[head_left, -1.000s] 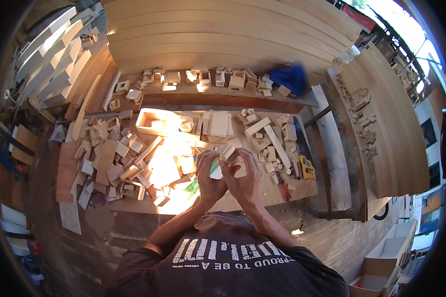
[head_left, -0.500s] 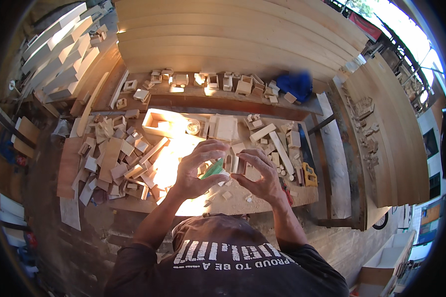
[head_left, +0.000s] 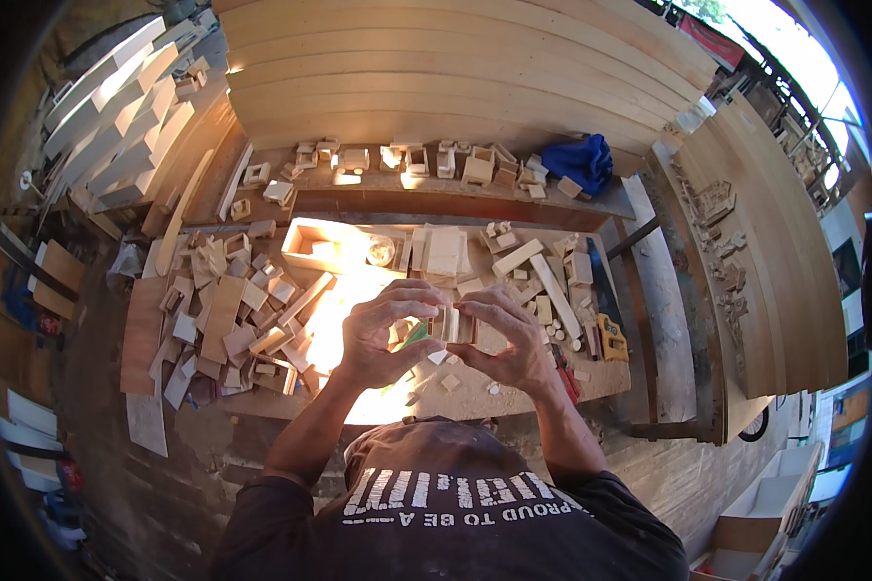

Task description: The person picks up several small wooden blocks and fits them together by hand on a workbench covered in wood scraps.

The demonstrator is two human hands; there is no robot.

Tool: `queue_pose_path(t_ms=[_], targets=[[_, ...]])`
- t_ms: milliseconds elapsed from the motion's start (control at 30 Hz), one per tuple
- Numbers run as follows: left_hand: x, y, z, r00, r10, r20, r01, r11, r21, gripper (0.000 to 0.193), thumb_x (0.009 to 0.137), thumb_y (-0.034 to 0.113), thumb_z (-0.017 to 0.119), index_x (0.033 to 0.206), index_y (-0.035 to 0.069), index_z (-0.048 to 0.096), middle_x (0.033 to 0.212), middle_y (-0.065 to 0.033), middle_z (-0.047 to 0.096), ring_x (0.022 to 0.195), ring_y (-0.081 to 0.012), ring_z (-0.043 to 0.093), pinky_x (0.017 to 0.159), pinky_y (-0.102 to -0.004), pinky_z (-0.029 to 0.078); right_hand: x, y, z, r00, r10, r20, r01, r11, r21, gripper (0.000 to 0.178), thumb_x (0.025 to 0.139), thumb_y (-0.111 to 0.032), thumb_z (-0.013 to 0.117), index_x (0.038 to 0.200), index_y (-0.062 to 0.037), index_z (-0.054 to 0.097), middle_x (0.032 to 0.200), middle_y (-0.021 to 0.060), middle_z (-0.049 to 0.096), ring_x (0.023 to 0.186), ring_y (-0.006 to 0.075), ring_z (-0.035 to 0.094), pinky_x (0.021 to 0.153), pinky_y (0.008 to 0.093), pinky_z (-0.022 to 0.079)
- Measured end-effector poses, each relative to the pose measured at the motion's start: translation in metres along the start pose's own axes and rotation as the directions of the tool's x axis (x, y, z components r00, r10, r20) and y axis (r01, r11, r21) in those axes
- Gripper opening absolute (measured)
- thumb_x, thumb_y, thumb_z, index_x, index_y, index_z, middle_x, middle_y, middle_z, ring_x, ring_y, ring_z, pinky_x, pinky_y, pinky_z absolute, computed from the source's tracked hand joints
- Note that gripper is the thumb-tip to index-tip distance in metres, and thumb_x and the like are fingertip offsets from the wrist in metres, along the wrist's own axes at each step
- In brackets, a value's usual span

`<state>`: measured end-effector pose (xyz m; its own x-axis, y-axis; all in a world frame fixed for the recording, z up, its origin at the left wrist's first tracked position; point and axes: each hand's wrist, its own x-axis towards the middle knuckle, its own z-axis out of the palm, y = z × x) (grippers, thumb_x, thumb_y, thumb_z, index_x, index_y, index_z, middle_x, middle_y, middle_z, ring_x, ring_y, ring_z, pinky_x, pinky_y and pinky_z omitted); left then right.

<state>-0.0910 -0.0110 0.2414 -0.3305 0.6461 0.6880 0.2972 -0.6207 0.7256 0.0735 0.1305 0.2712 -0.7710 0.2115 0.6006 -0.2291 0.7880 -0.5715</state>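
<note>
Over the bench's front half, a small pale wooden piece (head_left: 452,325) is held up between my two hands. My left hand (head_left: 383,334) has its fingers curled and its thumb below, closed on the piece's left side. From the other side, my right hand (head_left: 510,339) pinches it with fingers on top and thumb underneath. The fingers hide much of the piece, so its full shape cannot be made out. A bright green thing (head_left: 416,334) shows in the gap beside my left palm; its kind is unclear.
Loose wooden blocks (head_left: 247,300) heap up on the left. Behind my hands stand an open wooden box (head_left: 305,247) and a round container (head_left: 381,252). A yellow-handled saw (head_left: 611,339) lies at right. Small wooden assemblies (head_left: 354,160) and a blue cloth (head_left: 581,163) line the back shelf.
My left fingertips have come down and closed in on the wooden piece. Less of the green thing shows now. The whole view has shifted slightly.
</note>
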Motion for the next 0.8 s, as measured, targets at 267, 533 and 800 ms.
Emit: queue_pose_path(t_ms=[267, 533, 800], targets=[[0.0017, 0.0003, 0.0039, 1.000, 0.003, -0.012, -0.004, 0.996, -0.086, 0.038, 0.073, -0.004, 0.084, 0.108, 0.003, 0.069, 0.114, -0.0150, 0.070, 0.116, -0.0281, 0.063, 0.096, -0.0395, 0.054, 0.0018, -0.0005, -0.0020, 1.000, 0.007, -0.016, -0.007, 1.000, 0.006, 0.049, 0.070, -0.016, 0.090, 0.110, 0.0003, 0.068, 0.108, 0.0152, 0.070, 0.097, 0.0297, 0.068, 0.082, 0.0374, 0.054], [0.0008, 0.0015, 0.0051, 1.000, 0.009, -0.011, -0.009, 0.997, -0.071, 0.038, 0.074, -0.004, 0.084, 0.108, 0.001, 0.068, 0.116, -0.0159, 0.067, 0.117, -0.0270, 0.062, 0.098, -0.0379, 0.055, 0.0010, -0.0007, -0.0029, 1.000, -0.004, -0.026, 0.004, 1.000, -0.003, 0.048, 0.070, -0.015, 0.089, 0.110, 0.0005, 0.068, 0.109, 0.0154, 0.070, 0.098, 0.0302, 0.068, 0.083, 0.0376, 0.054], [0.0014, 0.0002, 0.0030, 1.000, 0.031, -0.001, -0.031, 0.998, -0.048, 0.036, 0.075, -0.003, 0.083, 0.107, 0.001, 0.068, 0.116, -0.0161, 0.067, 0.117, -0.0269, 0.062, 0.098, -0.0376, 0.055, 0.0008, -0.0021, -0.0029, 1.000, 0.012, -0.022, -0.012, 1.000, 0.004, 0.047, 0.071, -0.014, 0.089, 0.110, 0.0007, 0.067, 0.109, 0.0153, 0.070, 0.098, 0.0297, 0.067, 0.084, 0.0379, 0.053]])
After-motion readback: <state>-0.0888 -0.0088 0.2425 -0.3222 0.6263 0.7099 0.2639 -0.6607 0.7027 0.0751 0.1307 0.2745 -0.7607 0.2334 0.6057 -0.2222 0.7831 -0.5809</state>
